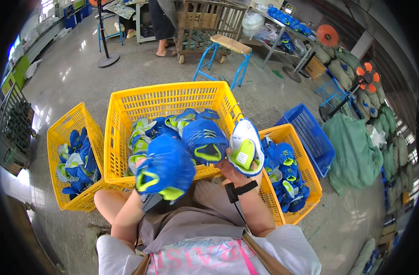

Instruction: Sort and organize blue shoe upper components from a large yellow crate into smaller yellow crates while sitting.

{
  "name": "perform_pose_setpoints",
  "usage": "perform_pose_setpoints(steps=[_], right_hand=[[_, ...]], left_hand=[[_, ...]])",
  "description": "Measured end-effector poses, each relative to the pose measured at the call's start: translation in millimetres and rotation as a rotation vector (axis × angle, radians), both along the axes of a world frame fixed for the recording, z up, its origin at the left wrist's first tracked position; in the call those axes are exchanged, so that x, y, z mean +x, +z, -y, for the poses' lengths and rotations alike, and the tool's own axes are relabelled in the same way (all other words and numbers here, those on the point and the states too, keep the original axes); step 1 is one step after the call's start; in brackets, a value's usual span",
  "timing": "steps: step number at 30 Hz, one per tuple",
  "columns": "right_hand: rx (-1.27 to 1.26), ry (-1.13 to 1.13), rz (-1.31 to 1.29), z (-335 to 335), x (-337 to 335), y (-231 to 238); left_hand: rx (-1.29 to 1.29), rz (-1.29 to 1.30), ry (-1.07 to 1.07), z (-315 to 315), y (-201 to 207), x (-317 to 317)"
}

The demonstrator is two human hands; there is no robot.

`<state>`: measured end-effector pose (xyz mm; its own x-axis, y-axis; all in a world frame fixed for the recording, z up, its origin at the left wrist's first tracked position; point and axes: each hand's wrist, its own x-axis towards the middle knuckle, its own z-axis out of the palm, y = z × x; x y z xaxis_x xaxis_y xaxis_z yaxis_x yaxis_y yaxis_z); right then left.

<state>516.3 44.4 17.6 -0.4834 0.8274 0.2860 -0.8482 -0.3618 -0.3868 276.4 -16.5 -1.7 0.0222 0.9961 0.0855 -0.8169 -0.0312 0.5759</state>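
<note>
My left hand [140, 163] is closed on a blue shoe upper [168, 162] with lime-green lining, which hides most of the fingers. Between two more uppers, my right hand [231, 170] is also closed: a blue upper [204, 137] with its lime-edged opening toward me, and one showing its white and lime inside [247, 147] with a small label. All are held over the near edge of a large yellow crate [170, 94]. Inside that crate lie several blue uppers [140, 142] with lime and pale linings. A black strap [241, 189] circles my right wrist.
Smaller yellow crates of blue uppers stand at left [60, 137] and right [316, 183], beside a blue crate [305, 121]. A blue-legged stool [230, 44], wooden cart [205, 23], fan [368, 76] and green sack [354, 146] stand beyond. Another person's legs [162, 27] show behind.
</note>
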Motion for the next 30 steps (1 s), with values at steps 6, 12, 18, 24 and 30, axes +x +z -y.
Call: perform_pose_setpoints(steps=[6, 12, 18, 24, 30], right_hand=[[0.304, -0.188, 0.977, -15.8, 51.9, -28.7], [-0.158, -0.138, 0.551, -17.4, 74.6, -7.1], [-0.151, -0.315, 0.288, -41.3, 64.2, -76.7], [-0.16, -0.884, 1.101, -19.6, 211.8, -47.7], [1.383, 0.304, 1.447, 24.0, 6.3, -51.7]], left_hand=[[-0.142, 0.353, -0.195, -51.6, -58.4, -6.5], [-0.186, 0.298, -0.31, -36.4, -9.2, 9.3], [-0.269, 0.352, -0.059, -69.6, -53.6, 7.8], [-0.116, 0.071, 0.335, 6.7, -33.0, -134.4], [-0.318, 0.007, 0.47, 36.5, -59.2, -152.2]])
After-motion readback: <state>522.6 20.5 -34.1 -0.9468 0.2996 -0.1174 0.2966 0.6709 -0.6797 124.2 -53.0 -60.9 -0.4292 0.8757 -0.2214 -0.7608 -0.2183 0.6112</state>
